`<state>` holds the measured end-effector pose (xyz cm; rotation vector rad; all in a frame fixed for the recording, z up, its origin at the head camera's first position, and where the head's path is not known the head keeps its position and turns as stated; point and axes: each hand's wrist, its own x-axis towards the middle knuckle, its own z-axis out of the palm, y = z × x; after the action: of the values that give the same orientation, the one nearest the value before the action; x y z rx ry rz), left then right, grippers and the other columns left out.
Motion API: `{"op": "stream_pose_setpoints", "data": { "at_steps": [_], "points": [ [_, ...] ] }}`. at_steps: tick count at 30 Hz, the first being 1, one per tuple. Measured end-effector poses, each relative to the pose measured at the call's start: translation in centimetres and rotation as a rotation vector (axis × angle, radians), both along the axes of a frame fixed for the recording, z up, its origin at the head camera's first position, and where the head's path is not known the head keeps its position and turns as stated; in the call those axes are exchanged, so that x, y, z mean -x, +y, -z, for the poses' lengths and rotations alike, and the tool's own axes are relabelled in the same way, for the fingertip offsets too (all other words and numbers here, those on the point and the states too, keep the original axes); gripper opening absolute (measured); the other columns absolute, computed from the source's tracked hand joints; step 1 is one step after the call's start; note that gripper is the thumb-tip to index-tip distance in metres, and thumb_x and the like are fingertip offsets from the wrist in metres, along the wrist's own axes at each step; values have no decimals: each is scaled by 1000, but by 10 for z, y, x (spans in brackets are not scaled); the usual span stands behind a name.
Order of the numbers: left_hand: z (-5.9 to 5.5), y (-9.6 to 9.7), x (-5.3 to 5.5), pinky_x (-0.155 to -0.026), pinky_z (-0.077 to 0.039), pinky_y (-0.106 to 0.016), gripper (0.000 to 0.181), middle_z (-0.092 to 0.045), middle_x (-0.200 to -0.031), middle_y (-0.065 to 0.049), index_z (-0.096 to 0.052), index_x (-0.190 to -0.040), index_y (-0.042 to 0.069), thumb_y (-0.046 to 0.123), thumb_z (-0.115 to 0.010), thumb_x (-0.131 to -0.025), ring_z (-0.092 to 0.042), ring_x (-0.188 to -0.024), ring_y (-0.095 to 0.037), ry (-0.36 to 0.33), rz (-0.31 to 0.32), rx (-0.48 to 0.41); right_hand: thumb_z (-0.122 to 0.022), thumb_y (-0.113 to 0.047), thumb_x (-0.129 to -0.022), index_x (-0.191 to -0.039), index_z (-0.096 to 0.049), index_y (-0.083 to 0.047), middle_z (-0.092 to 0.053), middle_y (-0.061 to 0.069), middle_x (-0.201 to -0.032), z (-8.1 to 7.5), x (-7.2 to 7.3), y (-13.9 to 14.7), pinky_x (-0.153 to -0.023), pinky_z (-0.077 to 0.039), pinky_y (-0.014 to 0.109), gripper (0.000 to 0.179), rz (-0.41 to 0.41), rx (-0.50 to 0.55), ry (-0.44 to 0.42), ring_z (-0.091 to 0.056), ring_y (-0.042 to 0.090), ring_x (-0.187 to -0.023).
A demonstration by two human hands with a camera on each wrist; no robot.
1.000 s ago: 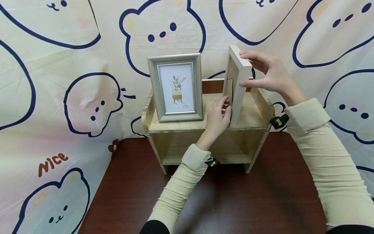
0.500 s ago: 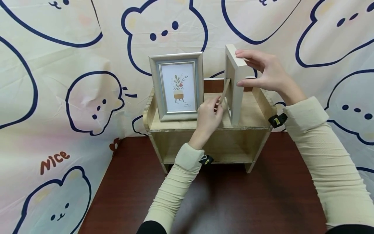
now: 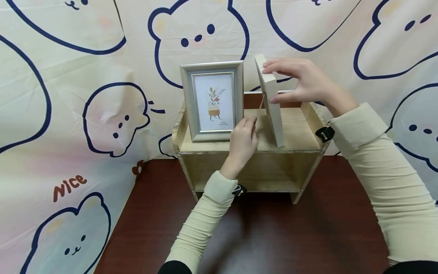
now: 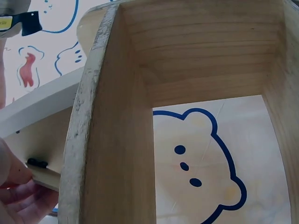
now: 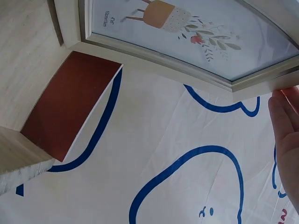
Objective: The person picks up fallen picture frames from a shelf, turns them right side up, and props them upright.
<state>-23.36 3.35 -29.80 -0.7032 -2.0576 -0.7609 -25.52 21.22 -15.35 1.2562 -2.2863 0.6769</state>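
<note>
A picture frame [image 3: 272, 102] stands edge-on at the right of the small wooden shelf's top [image 3: 295, 127], its upper end leaning left. My right hand [image 3: 304, 82] grips it near the upper corner, thumb on the side edge and fingers over the top. The thumb and fingers of my left hand [image 3: 242, 142] pinch the support leg [image 3: 261, 108] that sticks out from its back. In the left wrist view, that leg [image 4: 46, 178] shows beside the fingers and a black hinge piece. The right wrist view shows the frame's front with a potted-plant print [image 5: 196, 35].
A second, silver picture frame [image 3: 186, 102] stands upright at the left of the shelf top, close to my left hand. Below is an open compartment [image 3: 249, 171]. The shelf stands on a dark brown table [image 3: 291, 239] against a cartoon-printed cloth [image 3: 113, 68].
The support leg has swung out from the frame's back, drawn left by my left hand. The frame's top now tilts left, and my right hand has moved left with it.
</note>
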Motion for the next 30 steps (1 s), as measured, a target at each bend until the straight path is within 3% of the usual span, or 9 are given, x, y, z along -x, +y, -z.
{"op": "stream_pose_setpoints", "data": {
  "at_steps": [5,13,21,30],
  "points": [
    [1,5,1,-71,-52,-29,16,-63,-86,-15,-63,-95,-8,-6,-53,-83,-62,-78,-26,-1,-8,16,-85,-5,-56,-114,-62,-4,-56,10,-124,-2,0,4,-94,-36,18,63,-1,-25,35,-47,20,-118],
    [0,10,4,-66,-51,-31,22,-64,-85,-13,-63,-96,-5,-11,-54,-77,-62,-74,-25,4,-56,43,-85,-10,-56,-113,-63,-4,-56,13,-123,-4,0,9,-100,-33,30,62,16,-52,51,-48,30,-116],
    [-5,16,5,-69,-52,-29,27,-64,-86,-12,-63,-98,-3,-12,-57,-73,-62,-78,-24,-56,-88,73,-82,-18,-63,-117,-61,-5,-53,15,-126,-7,-5,15,-99,-33,48,59,44,-101,17,-45,34,-119],
    [-6,19,9,-68,-52,-29,31,-64,-88,-10,-63,-101,-2,-12,-58,-72,-63,-79,-23,-102,-100,78,-83,-19,-62,-119,-60,-7,-52,14,-127,-8,-3,18,-98,-33,50,63,74,-133,10,-44,34,-119]
  ]
}}
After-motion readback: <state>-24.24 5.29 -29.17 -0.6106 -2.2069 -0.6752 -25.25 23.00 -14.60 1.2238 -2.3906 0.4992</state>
